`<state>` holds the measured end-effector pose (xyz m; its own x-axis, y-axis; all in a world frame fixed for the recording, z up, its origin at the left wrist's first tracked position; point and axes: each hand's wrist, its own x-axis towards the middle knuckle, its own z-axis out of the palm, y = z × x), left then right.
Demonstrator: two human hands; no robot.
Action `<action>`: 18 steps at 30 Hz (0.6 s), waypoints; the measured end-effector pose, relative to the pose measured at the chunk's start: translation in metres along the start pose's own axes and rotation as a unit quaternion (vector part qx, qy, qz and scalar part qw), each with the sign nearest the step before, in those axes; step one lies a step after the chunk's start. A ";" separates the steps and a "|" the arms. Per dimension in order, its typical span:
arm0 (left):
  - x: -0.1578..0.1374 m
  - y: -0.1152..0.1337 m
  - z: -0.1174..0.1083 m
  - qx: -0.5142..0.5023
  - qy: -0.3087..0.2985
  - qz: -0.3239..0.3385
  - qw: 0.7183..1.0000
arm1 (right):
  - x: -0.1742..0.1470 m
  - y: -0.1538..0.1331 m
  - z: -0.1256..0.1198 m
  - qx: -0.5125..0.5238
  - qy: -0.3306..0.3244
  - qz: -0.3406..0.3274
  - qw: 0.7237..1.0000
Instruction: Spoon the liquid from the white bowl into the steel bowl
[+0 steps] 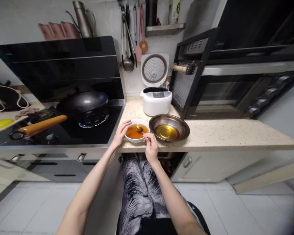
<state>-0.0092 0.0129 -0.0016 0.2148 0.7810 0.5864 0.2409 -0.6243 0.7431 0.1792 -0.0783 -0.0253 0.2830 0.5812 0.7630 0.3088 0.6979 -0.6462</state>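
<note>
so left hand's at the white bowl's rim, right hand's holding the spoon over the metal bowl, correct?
Not quite: the head view shows the spoon at the white bowl, not the metal bowl. The left hand is at the white bowl's rim, and the right hand holds the spoon.

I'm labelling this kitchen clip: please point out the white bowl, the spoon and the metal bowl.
White bowl point(134, 140), head view: front outer wall.
Spoon point(139, 128), head view: the scoop.
Metal bowl point(184, 129), head view: right inner wall.
</note>
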 end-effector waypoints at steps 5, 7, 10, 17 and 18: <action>-0.001 -0.001 -0.002 0.005 -0.009 0.008 1.000 | 0.001 0.001 0.000 0.015 0.003 0.008 1.000; -0.001 -0.001 -0.002 0.006 -0.014 0.010 1.000 | 0.002 0.001 0.000 0.019 0.004 0.008 1.000; -0.001 0.000 -0.003 0.008 -0.015 0.008 1.000 | 0.002 0.001 0.000 0.021 0.005 0.009 1.000; -0.003 -0.001 -0.002 0.001 -0.005 -0.002 1.000 | 0.004 0.002 -0.001 0.028 0.006 0.023 0.999; -0.003 -0.002 -0.002 -0.001 -0.003 -0.002 1.000 | 0.004 0.002 0.000 0.029 0.007 0.024 0.999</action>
<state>-0.0123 0.0116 -0.0038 0.2188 0.7836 0.5815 0.2394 -0.6208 0.7465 0.1813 -0.0747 -0.0235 0.3083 0.6087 0.7311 0.2415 0.6933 -0.6790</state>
